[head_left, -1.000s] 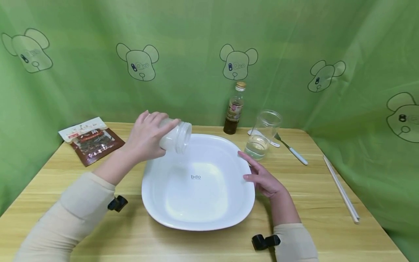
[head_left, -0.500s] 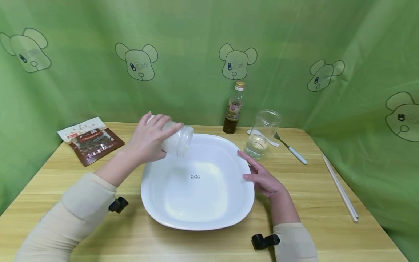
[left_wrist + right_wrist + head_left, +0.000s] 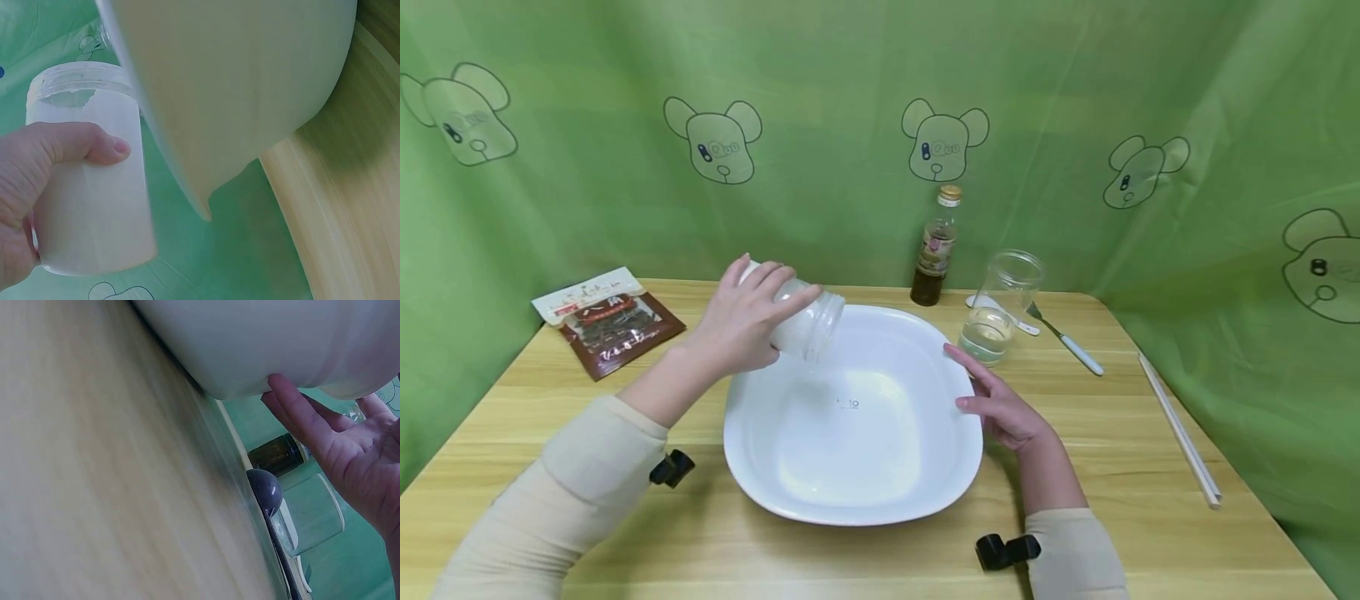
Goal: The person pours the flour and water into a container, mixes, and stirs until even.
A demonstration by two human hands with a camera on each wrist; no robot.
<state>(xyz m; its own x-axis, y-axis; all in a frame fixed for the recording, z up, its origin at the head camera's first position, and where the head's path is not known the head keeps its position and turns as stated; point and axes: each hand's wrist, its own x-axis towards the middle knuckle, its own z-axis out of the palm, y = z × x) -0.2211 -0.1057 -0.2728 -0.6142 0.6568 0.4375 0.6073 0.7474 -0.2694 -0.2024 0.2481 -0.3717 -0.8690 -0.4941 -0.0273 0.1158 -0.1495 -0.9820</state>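
Note:
My left hand (image 3: 739, 321) grips a clear jar (image 3: 805, 325) of white contents, tilted with its open mouth down over a white basin (image 3: 850, 510). In the left wrist view the thumb lies across the jar's side, and a white layer coats the glass up to near its neck. Printed letters (image 3: 848, 403) on the basin floor show only in part. My right hand (image 3: 1006, 412) holds the basin's right side, thumb over the rim and other fingers against the outer wall. The right wrist view shows fingertips (image 3: 278, 381) touching that wall.
Behind the basin stand a dark sauce bottle (image 3: 934, 254) and a glass jar (image 3: 988, 333) partly filled with clear liquid. Close by lie a white spoon (image 3: 1026, 327) and a fork (image 3: 1078, 354). White sticks (image 3: 1180, 429) lie far right, a brown packet (image 3: 613, 321) at left.
The left hand has shifted slightly right and tipped the jar's mouth a little lower. The basin's printed letters, fully readable before, are now partly covered in white. The right hand stays put.

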